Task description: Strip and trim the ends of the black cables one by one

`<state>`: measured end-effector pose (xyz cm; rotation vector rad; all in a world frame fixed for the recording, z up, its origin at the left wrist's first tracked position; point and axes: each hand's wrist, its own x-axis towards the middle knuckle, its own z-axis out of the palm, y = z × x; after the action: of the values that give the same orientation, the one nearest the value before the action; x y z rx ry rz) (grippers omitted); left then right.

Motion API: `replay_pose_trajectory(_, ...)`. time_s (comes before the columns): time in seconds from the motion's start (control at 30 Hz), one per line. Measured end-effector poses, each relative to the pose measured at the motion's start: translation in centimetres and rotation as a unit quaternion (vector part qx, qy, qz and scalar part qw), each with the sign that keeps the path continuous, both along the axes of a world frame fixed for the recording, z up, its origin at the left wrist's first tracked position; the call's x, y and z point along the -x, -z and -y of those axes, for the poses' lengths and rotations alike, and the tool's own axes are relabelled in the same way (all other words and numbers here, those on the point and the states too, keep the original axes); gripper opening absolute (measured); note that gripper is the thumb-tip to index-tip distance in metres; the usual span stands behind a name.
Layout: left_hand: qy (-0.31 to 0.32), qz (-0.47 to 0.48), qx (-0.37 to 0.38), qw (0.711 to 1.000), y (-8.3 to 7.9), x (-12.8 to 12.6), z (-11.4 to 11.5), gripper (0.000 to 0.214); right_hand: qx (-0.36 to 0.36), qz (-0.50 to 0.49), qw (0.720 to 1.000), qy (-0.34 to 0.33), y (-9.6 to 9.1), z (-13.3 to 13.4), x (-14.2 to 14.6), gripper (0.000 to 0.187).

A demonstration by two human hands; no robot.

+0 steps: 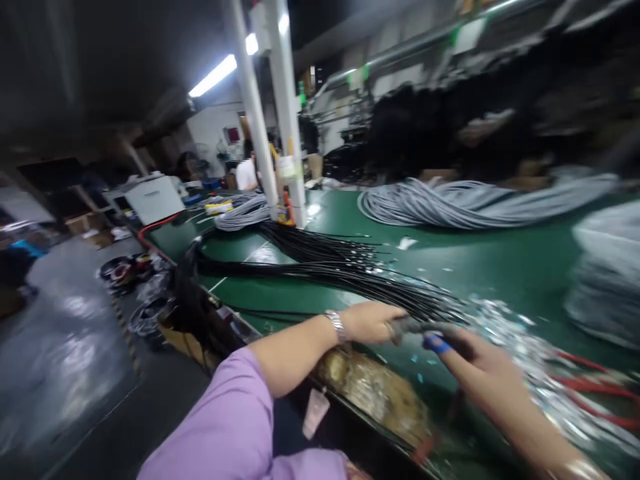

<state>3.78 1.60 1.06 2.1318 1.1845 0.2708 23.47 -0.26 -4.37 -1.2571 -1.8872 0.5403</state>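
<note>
My left hand (373,322), with a metal watch on its wrist, reaches over the near edge of the green table. Its fingers are pinched together and wear grey coverings. Facing it, my right hand (477,363) has a blue wrap (437,343) on one digit and grey on another. The fingertips of both hands almost meet, and blur hides whatever lies between them. Just behind them a bundle of black cables (360,280) runs along the table, its ends close to my fingers. Beside my right hand spreads a pile of shiny silvery strips (505,327).
Grey cable coils (450,203) lie at the back of the green table (330,210). A clear plastic bag (607,273) stands at right, near red-handled tools (595,387). White posts (287,120) rise behind. Cable coils (150,317) sit on the floor at left. A person (246,175) is farther back.
</note>
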Motion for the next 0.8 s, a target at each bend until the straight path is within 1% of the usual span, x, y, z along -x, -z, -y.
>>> replay_pose_trajectory(0.03, -0.027, 0.060, 0.027, 0.997, 0.2, 0.2, 0.1, 0.025, 0.037, -0.037, 0.998, -0.036, -1.1, -0.2, 0.9, 0.026)
replay_pose_trajectory(0.07, -0.040, 0.105, 0.053, 0.992, 0.3, 0.4, 0.1, 0.030, 0.067, -0.078, 0.993, -0.062, -1.9, -0.3, 1.7, 0.029)
replay_pose_trajectory(0.13, -0.059, 0.148, 0.073, 0.984, 0.2, 0.7, 0.2, 0.034, 0.112, -0.150, 0.979, -0.081, -2.7, -0.4, 2.7, 0.030)
replay_pose_trajectory(0.2, -0.075, 0.155, 0.074, 0.982, 0.1, 0.9, 0.1, 0.038, 0.151, -0.218, 0.962, -0.071, -2.6, -0.2, 3.2, 0.032)
replay_pose_trajectory(0.3, -0.089, 0.163, 0.087, 0.979, 0.1, 0.9, 0.0, 0.034, 0.225, -0.315, 0.921, -0.047, -2.1, -0.1, 3.2, 0.036)
replay_pose_trajectory(0.37, -0.101, 0.172, 0.099, 0.975, 0.2, 0.8, -0.1, 0.032, 0.247, -0.384, 0.890, -0.020, -2.0, -0.3, 2.9, 0.035)
replay_pose_trajectory(0.4, -0.110, 0.179, 0.106, 0.972, 0.3, 0.8, -0.1, 0.033, 0.253, -0.406, 0.878, -0.007, -2.0, -0.4, 2.7, 0.035)
replay_pose_trajectory(0.43, -0.119, 0.187, 0.116, 0.968, 0.4, 0.8, -0.2, 0.033, 0.258, -0.415, 0.873, 0.002, -2.0, -0.6, 2.6, 0.034)
replay_pose_trajectory(0.47, -0.126, 0.197, 0.127, 0.964, 0.4, 0.7, -0.3, 0.034, 0.262, -0.407, 0.875, 0.005, -2.0, -0.7, 2.5, 0.033)
replay_pose_trajectory(0.5, -0.131, 0.207, 0.139, 0.960, 0.5, 0.7, -0.3, 0.035, 0.261, -0.385, 0.885, 0.005, -1.9, -0.7, 2.4, 0.032)
replay_pose_trajectory(0.6, -0.135, 0.228, 0.166, 0.950, 0.6, 0.7, -0.5, 0.039, 0.225, -0.278, 0.934, -0.017, -1.7, -0.6, 2.7, 0.024)
replay_pose_trajectory(0.63, -0.134, 0.231, 0.171, 0.949, 0.6, 0.6, -0.5, 0.040, 0.208, -0.246, 0.946, -0.028, -1.6, -0.5, 2.8, 0.022)
replay_pose_trajectory(0.67, -0.134, 0.231, 0.173, 0.948, 0.6, 0.6, -0.6, 0.041, 0.195, -0.224, 0.954, -0.039, -1.5, -0.5, 2.9, 0.021)
replay_pose_trajectory(0.73, -0.135, 0.227, 0.172, 0.949, 0.7, 0.6, -0.6, 0.040, 0.175, -0.208, 0.961, -0.057, -1.3, -0.4, 3.1, 0.021)
replay_pose_trajectory(0.8, -0.137, 0.213, 0.155, 0.955, 0.8, 0.6, -0.6, 0.037, 0.149, -0.200, 0.967, -0.053, -1.2, -0.4, 3.0, 0.025)
